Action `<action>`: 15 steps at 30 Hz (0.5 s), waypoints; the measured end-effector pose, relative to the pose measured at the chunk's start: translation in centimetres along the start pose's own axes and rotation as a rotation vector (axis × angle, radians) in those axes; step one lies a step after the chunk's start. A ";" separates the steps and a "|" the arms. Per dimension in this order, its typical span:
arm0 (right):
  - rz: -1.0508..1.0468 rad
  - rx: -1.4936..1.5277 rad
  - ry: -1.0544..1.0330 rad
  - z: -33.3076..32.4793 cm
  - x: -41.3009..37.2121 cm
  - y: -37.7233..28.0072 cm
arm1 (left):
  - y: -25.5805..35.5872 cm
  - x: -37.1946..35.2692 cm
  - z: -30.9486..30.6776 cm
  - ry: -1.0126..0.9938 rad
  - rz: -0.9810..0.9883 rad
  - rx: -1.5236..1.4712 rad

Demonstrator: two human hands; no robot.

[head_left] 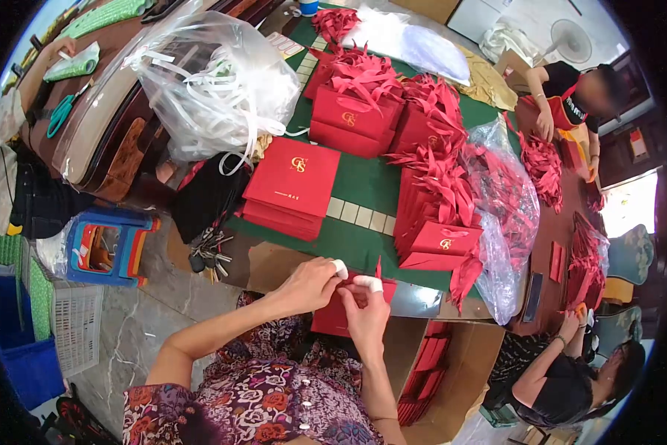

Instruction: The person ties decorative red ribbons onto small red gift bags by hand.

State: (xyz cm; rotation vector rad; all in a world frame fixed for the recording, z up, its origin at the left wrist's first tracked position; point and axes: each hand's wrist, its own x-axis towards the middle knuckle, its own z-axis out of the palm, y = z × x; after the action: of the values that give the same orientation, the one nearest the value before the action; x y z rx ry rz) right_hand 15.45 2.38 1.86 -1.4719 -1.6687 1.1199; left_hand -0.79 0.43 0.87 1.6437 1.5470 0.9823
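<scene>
A red paper gift bag [332, 321] is at the table's near edge, in front of my body. My left hand [311, 285] is closed at its upper part, with thumb and fingers pinched together. My right hand [367, 315] is also closed there, thumb against forefinger; the tip of a red ribbon [378, 268] sticks up behind it. White finger covers wrap a fingertip of each hand. What exactly lies between the fingertips is partly hidden. Just beyond my left hand is a stack of flat red bags [289, 185] with gold lettering.
Ribboned red bags [352, 119] stand in bunches on the green table mat [355, 189]. A clear plastic bag of white ribbons [215, 89] is at the left. Below right, an open carton [459, 371] holds red bags. Co-workers sit at the right [570, 378] and far right [570, 96].
</scene>
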 end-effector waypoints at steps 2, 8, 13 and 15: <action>-0.153 -0.054 -0.115 -1.7 0.2 -0.2 | 0.3 -0.2 -0.3 -0.014 -0.026 0.029; -0.330 -0.271 -0.162 -3.5 3.0 -0.8 | 0.4 -0.7 1.0 0.030 0.055 0.166; -0.342 -0.300 -0.412 -3.9 4.2 0.8 | 0.2 -1.5 2.0 0.087 0.119 0.172; -0.208 -0.180 -0.512 -4.4 4.4 0.9 | 0.2 -1.7 2.1 0.102 0.163 0.175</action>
State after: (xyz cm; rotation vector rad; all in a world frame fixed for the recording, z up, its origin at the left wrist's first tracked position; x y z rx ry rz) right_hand 18.97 7.52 2.68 -1.1335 -2.2645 1.3300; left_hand 1.11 -1.21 -0.12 1.8926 1.6249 1.0551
